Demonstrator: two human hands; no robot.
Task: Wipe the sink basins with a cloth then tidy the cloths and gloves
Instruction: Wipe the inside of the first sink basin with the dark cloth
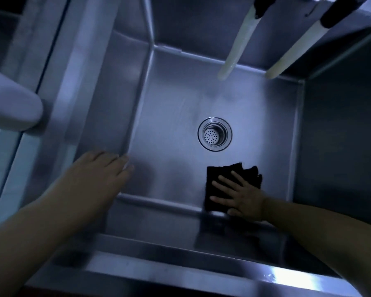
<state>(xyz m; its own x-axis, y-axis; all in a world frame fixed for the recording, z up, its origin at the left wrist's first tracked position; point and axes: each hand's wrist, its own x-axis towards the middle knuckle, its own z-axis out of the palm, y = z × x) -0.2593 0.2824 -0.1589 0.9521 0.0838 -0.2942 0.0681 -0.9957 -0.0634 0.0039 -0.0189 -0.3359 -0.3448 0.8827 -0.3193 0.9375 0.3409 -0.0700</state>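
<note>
Cloth point(223, 185) flat in basin point(169, 116) under right hand point(242, 198)

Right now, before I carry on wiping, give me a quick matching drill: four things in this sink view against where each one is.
Things:
1. cloth
2. drain
3. left hand
4. hoses

Places:
A. middle of the basin floor
B. hanging at the back wall
C. under the right hand, near front wall
D. by the left front corner, holding nothing

Pairs: 1-C, 2-A, 3-D, 4-B
</note>
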